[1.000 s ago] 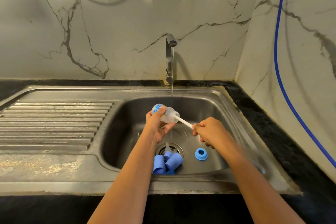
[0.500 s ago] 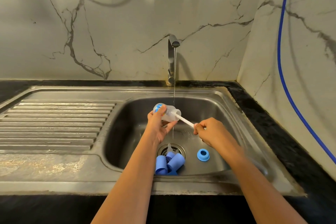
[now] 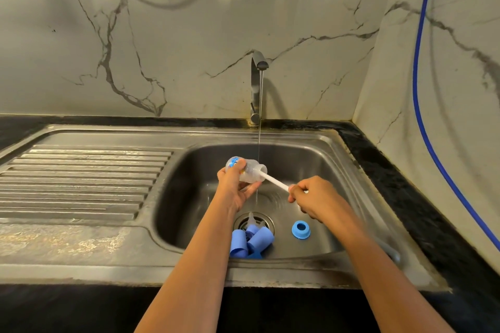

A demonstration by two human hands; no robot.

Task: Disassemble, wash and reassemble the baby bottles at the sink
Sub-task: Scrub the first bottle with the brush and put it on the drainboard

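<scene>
Backdrop: glossy marble-look wall (image 3: 189,48), pale with dark veins; thin blue hose (image 3: 418,76) running down the right-hand panel
Counter: black speckled stone (image 3: 405,197) framing a brushed-steel sink (image 3: 216,154); ribbed drainboard (image 3: 81,181) to the left, dull and blotched near its front edge
Tap: slim metal spout (image 3: 255,84); thin water stream (image 3: 260,130) dropping just beside the bottle's mouth toward the drain (image 3: 263,220)
Bottle: small, rounded, clear plastic (image 3: 254,170) with blue print at the base; held above the basin, lying nearly level, mouth turned right; probably angled so to meet the brush and stay near the stream
Left hand: wrapped round the bottle's body (image 3: 235,189), thumb on top, fingers underneath; a firm grip, likely to brace against the brush's push
Right hand: closed round the white brush handle (image 3: 274,180) at its near end (image 3: 311,194); handle straight and thin, far end inside the bottle's neck; bristles hidden
Loose parts: several blue tubular caps (image 3: 251,240) heaped at the drain's front; 1 translucent teat (image 3: 251,217) on the drain; 1 blue ring (image 3: 301,230) flat on the basin floor, right of the drain and apart from the heap; probably parked there to await washing
Stage: judged mid-wash, inside of 1 bottle under the brush; reassembly not yet begun
</scene>
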